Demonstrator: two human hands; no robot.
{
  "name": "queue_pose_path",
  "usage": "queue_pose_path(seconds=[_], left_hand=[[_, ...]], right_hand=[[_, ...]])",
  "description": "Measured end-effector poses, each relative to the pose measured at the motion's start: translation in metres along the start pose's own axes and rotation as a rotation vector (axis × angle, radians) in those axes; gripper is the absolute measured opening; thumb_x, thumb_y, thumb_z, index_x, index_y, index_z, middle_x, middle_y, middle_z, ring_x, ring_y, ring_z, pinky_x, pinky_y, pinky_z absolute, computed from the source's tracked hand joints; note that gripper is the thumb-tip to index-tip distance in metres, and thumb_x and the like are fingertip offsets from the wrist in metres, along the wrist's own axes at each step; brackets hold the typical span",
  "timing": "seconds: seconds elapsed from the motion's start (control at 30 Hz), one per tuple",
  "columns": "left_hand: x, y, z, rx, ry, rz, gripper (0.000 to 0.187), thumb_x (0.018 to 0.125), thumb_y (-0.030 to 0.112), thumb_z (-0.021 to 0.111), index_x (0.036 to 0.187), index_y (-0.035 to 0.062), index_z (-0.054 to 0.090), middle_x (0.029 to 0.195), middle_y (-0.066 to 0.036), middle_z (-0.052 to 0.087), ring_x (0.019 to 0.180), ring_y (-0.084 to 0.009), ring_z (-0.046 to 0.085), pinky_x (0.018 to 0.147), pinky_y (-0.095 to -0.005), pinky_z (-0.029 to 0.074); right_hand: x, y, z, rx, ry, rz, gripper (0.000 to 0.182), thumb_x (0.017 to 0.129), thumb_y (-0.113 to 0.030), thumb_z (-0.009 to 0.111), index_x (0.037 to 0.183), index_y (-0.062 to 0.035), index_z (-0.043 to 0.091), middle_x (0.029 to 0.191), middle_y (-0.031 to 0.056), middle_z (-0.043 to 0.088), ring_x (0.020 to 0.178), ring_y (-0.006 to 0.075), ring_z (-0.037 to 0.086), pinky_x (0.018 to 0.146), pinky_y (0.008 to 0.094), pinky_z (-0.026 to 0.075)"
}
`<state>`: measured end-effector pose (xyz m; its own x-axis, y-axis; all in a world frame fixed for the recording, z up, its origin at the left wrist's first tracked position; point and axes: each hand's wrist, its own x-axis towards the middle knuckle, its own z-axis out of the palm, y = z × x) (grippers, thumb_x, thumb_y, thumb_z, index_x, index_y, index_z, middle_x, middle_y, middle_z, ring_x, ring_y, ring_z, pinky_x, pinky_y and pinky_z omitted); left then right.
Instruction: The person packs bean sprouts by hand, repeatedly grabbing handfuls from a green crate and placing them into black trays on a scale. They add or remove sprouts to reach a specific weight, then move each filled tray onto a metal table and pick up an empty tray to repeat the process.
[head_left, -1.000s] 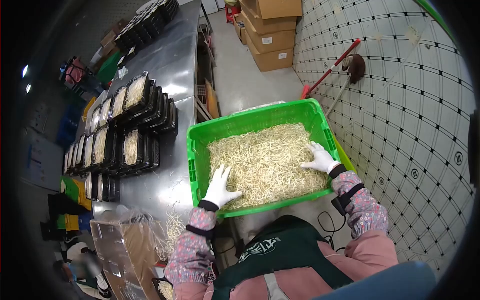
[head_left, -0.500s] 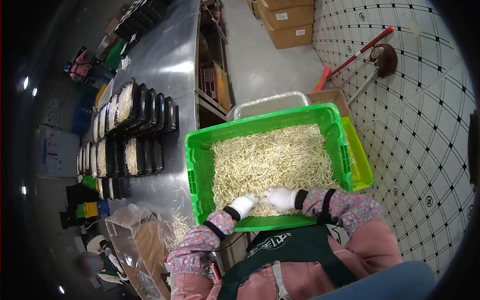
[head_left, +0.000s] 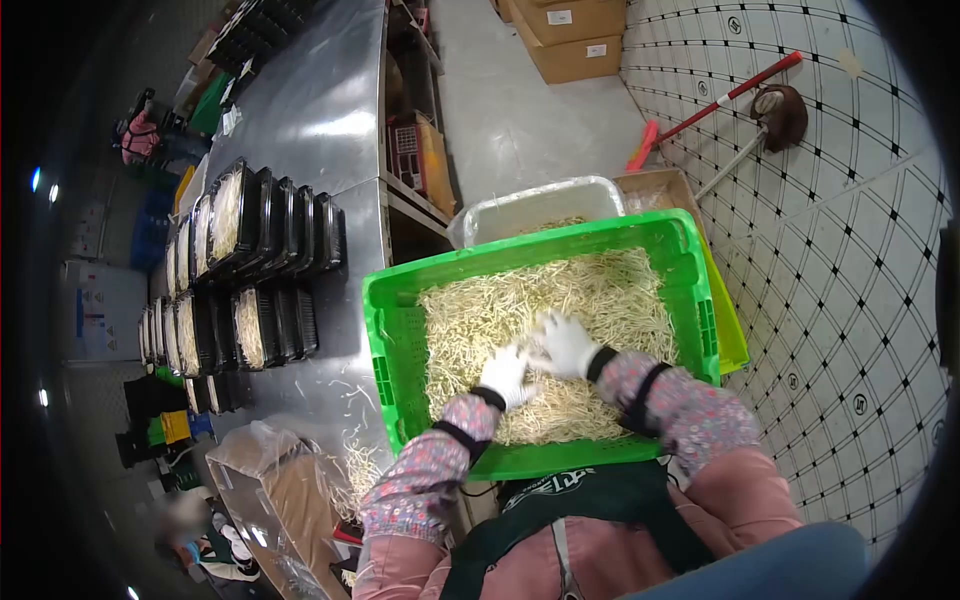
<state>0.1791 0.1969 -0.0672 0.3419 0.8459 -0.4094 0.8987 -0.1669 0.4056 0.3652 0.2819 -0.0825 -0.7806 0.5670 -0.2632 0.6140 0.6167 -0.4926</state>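
Observation:
A green crate (head_left: 540, 462) in front of me holds a thick bed of pale bean sprouts (head_left: 600, 290). Both hands wear white gloves and lie on the sprouts near the crate's middle, close together. My left hand (head_left: 506, 376) has its fingers apart and touches the sprouts. Just to its right and a little farther from me, my right hand (head_left: 568, 346) is also open, fingers spread over the sprouts. The fingertips between the hands are slightly blurred.
A metal table (head_left: 340, 125) on the left carries stacked black trays (head_left: 240, 225) of sprouts. Behind the crate stands a translucent tub (head_left: 545, 203), with a yellow crate (head_left: 728, 320) at right. A plastic-lined box (head_left: 275, 490) is at lower left. Other people are in the background.
Both hands have moved away from me, from the crate's near side toward its middle, and their fingers have spread. The view has shifted slightly.

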Motion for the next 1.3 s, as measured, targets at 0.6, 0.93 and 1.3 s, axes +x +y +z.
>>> queue_pose_path(seconds=[0.6, 0.93, 1.3], left_hand=[[-0.082, -0.053, -0.015, -0.255, 0.068, -0.400, 0.050, 0.072, 0.008, 0.072, 0.119, 0.0163, 0.057, 0.134, -0.017, 0.048, 0.104, -0.0380, 0.061, 0.085, -0.0437, 0.054], [-0.133, -0.055, -0.021, -0.364, -0.058, -0.423, 0.133, 0.052, 0.028, 0.093, 0.155, 0.0103, 0.010, 0.156, -0.031, 0.007, 0.139, -0.0444, 0.031, 0.112, -0.0415, 0.037], [-0.103, -0.054, -0.024, -0.322, 0.261, -0.274, 0.071, 0.072, 0.007, 0.072, 0.137, 0.0244, 0.047, 0.128, -0.018, 0.052, 0.098, -0.0387, 0.062, 0.079, -0.0447, 0.055]], right_hand=[[0.094, -0.059, 0.005, -0.040, -0.120, -0.135, 0.065, 0.084, -0.045, 0.063, 0.139, -0.0131, 0.050, 0.136, 0.0159, 0.052, 0.122, 0.0336, 0.051, 0.101, 0.0458, 0.044], [0.056, -0.049, -0.029, 0.084, -0.262, -0.253, 0.086, 0.074, -0.047, 0.076, 0.144, -0.0123, 0.042, 0.148, 0.0206, 0.038, 0.130, 0.0385, 0.044, 0.104, 0.0448, 0.043], [0.036, -0.041, -0.028, 0.304, -0.368, -0.038, 0.071, 0.072, -0.042, 0.079, 0.130, -0.0071, 0.056, 0.133, 0.0158, 0.052, 0.123, 0.0340, 0.050, 0.094, 0.0429, 0.049]])
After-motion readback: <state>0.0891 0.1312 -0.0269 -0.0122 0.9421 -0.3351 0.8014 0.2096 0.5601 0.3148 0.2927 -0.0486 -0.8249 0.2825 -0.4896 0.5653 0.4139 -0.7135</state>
